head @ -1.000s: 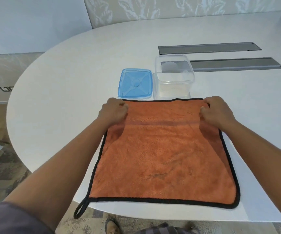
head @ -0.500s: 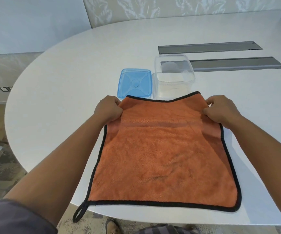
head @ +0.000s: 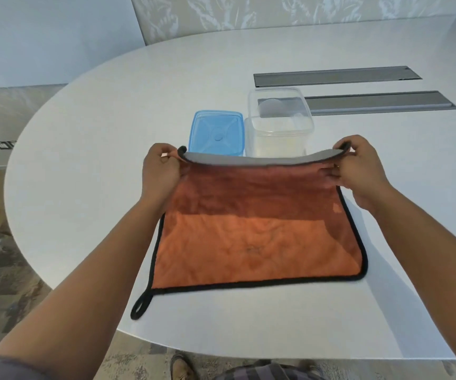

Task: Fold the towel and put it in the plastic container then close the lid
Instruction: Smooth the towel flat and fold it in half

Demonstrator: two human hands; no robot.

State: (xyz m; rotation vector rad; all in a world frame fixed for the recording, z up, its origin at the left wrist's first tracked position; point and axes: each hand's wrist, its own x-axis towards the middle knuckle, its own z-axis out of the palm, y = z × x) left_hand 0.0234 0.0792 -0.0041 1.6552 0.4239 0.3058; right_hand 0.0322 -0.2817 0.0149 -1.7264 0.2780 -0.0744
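An orange towel (head: 259,242) with black trim lies on the white table, its near half flat and its far half lifted. My left hand (head: 159,174) pinches the far left corner, and my right hand (head: 358,171) pinches the far right corner. The raised far edge curls toward me and shows a grey underside. A black hanging loop sticks out at the towel's near left corner. Just behind the lifted edge stands the clear plastic container (head: 279,119), uncovered, with its blue lid (head: 217,135) lying flat on its left.
Two grey recessed panels (head: 336,76) run across the white oval table (head: 111,119) behind the container. The table's near edge curves close below the towel, with patterned floor and my shoes beyond it.
Both hands have lifted the towel's far edge off the table and drawn it up and toward me, turning its grey underside into view. Container and lid have not moved.
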